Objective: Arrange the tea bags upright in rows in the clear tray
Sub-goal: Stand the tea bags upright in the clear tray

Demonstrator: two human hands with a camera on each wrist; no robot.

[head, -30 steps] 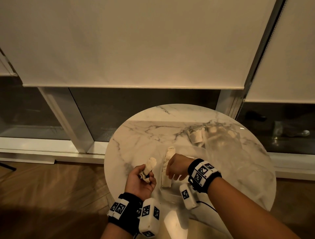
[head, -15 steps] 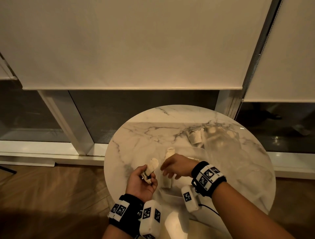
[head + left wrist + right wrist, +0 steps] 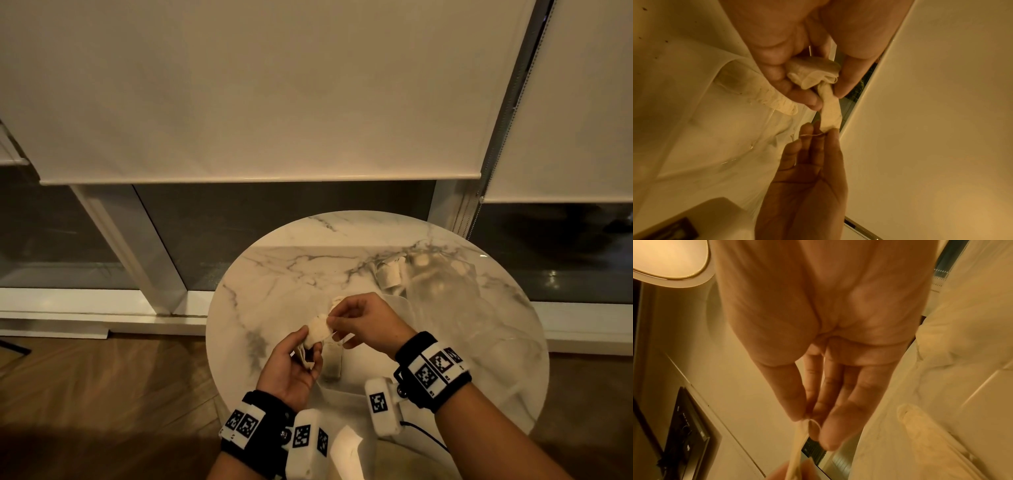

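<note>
Over the marble table (image 3: pixel 274 284), left hand (image 3: pixel 291 368) grips tea bags (image 3: pixel 313 337); right hand (image 3: pixel 363 325) pinches one

A round marble table (image 3: pixel 281 274) bears a clear tray (image 3: pixel 407 308) and tea bags (image 3: pixel 388 275).

Black wristbands (image 3: pixel 433 371), white marker-tagged camera blocks (image 3: pixel 382 404), bare forearms

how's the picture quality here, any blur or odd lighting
Head view: dim warm light, wide-angle bend at the blinds, clear tray nearly lost against the table. Left wrist view: amber cast, tea bag fairly sharp. Right wrist view: soft, right hand blurred.
</note>
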